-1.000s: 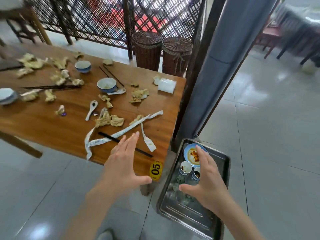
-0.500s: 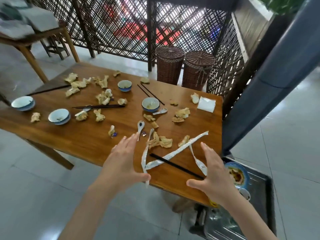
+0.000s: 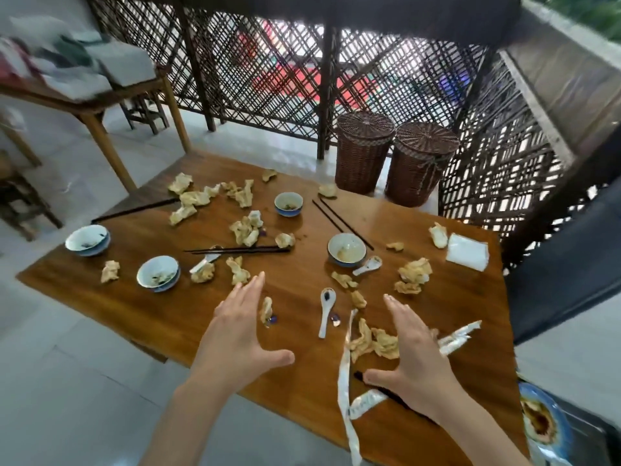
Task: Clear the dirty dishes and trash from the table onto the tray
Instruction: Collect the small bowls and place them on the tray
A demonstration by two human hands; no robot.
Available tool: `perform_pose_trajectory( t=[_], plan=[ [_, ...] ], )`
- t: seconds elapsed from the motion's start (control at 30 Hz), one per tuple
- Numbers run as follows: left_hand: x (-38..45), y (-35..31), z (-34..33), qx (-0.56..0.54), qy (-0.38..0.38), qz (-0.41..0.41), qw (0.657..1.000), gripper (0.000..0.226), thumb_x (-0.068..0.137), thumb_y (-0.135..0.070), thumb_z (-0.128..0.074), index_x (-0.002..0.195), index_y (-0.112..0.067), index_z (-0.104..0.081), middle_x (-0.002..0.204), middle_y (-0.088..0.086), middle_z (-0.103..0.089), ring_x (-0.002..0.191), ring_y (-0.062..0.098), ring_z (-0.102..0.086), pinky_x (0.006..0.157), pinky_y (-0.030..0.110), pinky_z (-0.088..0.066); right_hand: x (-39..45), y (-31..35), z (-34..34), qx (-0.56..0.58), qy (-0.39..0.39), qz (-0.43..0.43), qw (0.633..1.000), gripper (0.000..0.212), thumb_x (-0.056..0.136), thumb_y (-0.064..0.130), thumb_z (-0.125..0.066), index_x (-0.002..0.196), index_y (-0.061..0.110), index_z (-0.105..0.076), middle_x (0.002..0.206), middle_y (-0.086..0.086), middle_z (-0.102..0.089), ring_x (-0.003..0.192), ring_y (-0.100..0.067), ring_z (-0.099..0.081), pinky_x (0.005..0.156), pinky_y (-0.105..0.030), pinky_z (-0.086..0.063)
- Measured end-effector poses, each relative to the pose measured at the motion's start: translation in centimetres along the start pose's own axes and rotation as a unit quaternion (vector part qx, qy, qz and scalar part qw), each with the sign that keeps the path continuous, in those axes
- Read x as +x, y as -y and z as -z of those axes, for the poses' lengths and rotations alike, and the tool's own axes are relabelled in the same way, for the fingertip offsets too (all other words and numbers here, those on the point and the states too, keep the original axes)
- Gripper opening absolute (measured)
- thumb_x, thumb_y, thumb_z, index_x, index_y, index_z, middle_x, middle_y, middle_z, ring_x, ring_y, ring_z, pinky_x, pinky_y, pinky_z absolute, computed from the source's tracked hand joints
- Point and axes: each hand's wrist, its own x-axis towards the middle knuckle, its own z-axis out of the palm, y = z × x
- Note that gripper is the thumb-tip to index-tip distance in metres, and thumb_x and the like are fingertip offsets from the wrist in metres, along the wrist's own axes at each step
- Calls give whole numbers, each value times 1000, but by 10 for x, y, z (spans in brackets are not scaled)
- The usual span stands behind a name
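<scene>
Both my left hand (image 3: 240, 334) and right hand (image 3: 415, 356) hover spread and empty over the table (image 3: 161, 307); the tray (image 3: 584, 435) sits at four o'clock, so I risk sweeping the spoon (image 3: 326, 310) off.

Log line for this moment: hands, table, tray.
left hand: open, empty | right hand: open, empty, above paper strips | table: bowls, chopsticks, napkins uncleared | tray: plate
</scene>
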Motion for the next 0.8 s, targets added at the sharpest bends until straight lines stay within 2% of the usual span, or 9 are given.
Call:
perform_pose_trajectory(
  t=[0.3,0.53,0.8],
  plan=[
    [69,86,29,-3,-13,15,1000,127,50,-63,-79,147,-37,-2,155,-12,-16,143,10,-10,112,36,-25,82,60,-33,19,32,-6,999,122,61,42,-84,148,33,1,156,16,-6,144,-7,-3,117,-32,-17],
    [118,186,81,16,26,-23,999,126,51,-63,-78,147,-38,-1,155,-14,-15,143,9,-8,111,35,-24,115,143,-89,32,-5,-28,999,121,62,44,-83,149,31,0,156,13,-9,144,-10,-5,115,-30,-16],
    [149,301,141,55,59,-33,996,123,53,-64,-77,147,-37,-2,155,-12,-17,143,12,-11,112,40,-23,144,249,-156,55,9,-66,996,121,61,43,-83,149,30,-2,156,13,-11,144,-8,-6,116,-30,-19]
  ],
)
